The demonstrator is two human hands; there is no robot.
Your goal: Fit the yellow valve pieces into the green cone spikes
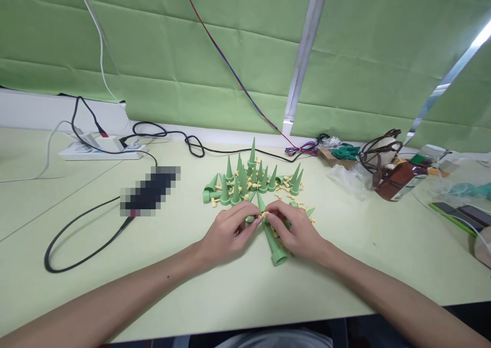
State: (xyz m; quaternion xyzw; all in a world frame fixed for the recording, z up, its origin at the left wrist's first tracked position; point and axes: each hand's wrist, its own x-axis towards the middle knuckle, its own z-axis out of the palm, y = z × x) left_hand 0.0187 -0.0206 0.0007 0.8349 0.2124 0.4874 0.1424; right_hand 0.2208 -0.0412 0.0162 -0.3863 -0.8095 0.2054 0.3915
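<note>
My left hand (232, 231) and my right hand (295, 230) meet at the middle of the table, fingertips pinched together. Between them is a small yellow plastic valve piece (264, 215), gripped from both sides and partly hidden by the fingers. Just below it a green plastic spike (274, 246) lies on its side, its open round end toward me. Past my fingertips stands a cluster of green cone-shaped spikes (236, 187), some upright and some lying down. Small yellow valve pieces (284, 187) are scattered among them.
A power strip (102, 151) with black cables lies at the back left, near a blurred dark device (149, 192). To the right are a brown bottle (401, 181), glasses (381, 151), clear plastic bags (351, 179) and a phone (452, 217). Green fabric (230, 56) hangs behind the table.
</note>
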